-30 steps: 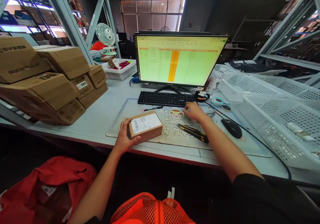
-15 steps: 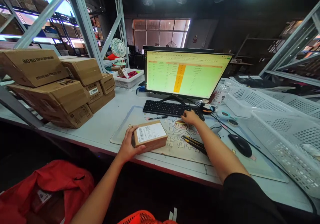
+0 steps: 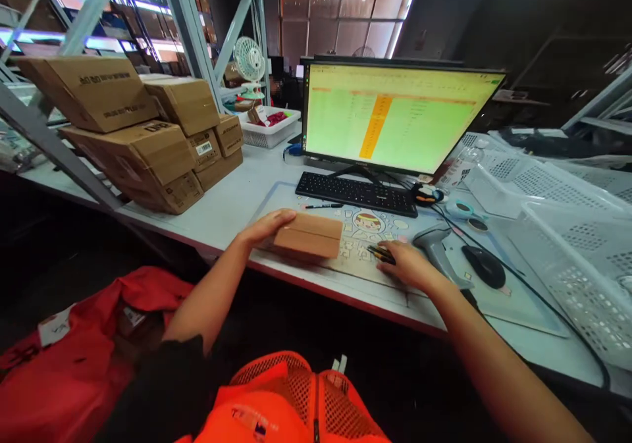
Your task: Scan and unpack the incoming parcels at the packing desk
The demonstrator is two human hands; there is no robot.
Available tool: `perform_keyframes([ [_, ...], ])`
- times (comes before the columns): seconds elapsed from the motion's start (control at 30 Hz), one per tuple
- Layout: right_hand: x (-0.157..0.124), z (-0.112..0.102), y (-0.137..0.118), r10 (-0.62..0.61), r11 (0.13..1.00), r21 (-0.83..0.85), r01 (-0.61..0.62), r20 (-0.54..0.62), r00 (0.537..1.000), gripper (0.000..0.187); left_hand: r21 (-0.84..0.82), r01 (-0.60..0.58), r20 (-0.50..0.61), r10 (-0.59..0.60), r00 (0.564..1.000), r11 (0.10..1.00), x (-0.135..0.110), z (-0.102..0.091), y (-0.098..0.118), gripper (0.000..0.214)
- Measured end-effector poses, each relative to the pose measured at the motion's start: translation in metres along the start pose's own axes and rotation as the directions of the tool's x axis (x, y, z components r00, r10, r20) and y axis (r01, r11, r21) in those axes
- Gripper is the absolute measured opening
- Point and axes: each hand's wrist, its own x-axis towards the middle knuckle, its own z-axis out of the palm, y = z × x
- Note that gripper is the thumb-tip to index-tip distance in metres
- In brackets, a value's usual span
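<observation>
A small brown cardboard box (image 3: 311, 235) lies on the desk mat with a plain seamed face up. My left hand (image 3: 269, 227) grips it at its left end, thumb hidden. To the right, my right hand (image 3: 402, 262) is closed around slim black-and-yellow pens (image 3: 380, 253) on the mat; their far ends stick out past the fingers. Close beside that hand lies a grey barcode scanner (image 3: 437, 249), partly behind my forearm. The black keyboard (image 3: 355, 193) stands just beyond the box, with a dark pen (image 3: 324, 205) in front of it.
A lit monitor (image 3: 395, 117) stands behind the keyboard. Stacked cartons (image 3: 133, 153) take up the left of the desk. White plastic baskets (image 3: 567, 245) fill the right, near a black mouse (image 3: 484, 266) and its cable. A red bag (image 3: 93, 344) sits below the desk's left edge.
My right hand has left the keyboard and come down to the pens. The box's labelled face, up before, is now out of sight. The view has tilted down and shifted left.
</observation>
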Motion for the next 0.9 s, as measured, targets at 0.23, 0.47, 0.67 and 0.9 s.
perform_keyframes([
  [0.23,0.014,-0.001,-0.026,0.066,0.933,0.358,-0.025,-0.103,0.992,0.047,-0.349,0.160,-0.013,-0.175,0.984,0.923,0.047,0.020,0.006,0.040],
  [0.47,0.032,-0.009,-0.070,0.087,0.469,0.880,-0.068,0.031,0.996,0.051,-0.483,0.179,-0.044,-0.229,0.973,0.857,0.060,0.032,-0.015,0.044],
  [0.67,0.041,0.001,-0.073,0.001,0.866,0.480,0.139,-0.280,0.960,0.050,-0.544,0.168,-0.039,-0.225,0.974,0.822,0.062,0.035,-0.018,0.043],
  [0.9,0.030,-0.005,-0.082,-0.057,0.979,0.172,0.113,-0.302,0.952,0.053,-0.581,0.121,-0.079,-0.204,0.976,0.805,0.063,0.039,-0.018,0.041],
])
